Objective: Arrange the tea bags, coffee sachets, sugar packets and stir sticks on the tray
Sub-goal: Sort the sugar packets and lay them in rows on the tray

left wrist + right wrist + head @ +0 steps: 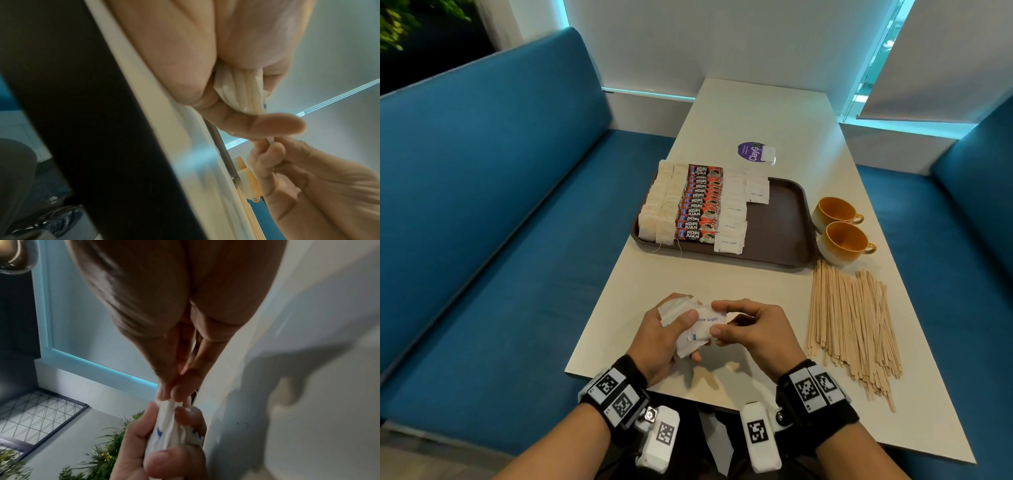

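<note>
Right now the left hand (661, 337) grips a loose stack of sugar packets (685, 322) over the near table (654, 274) edge, while the right hand (750, 329) pinches the top packet (710, 319) by its right end, thumb & forefinger.

Handling, I'd judge: packets are light, thin paper, soft w/ shifting grains, so they flop and slide off each other. Best held by a short edge or corner, light pinch, no squeezing.

Room: tray (787, 219) sits farther off, its left part filled w/ tea bags (659, 205), coffee sachets (700, 205) and a sugar row (734, 212); right part is bare. Low rim to clear. Stir sticks (852, 325) lie near right, cups (839, 226) just right of the tray, so approach from the near side.
</note>
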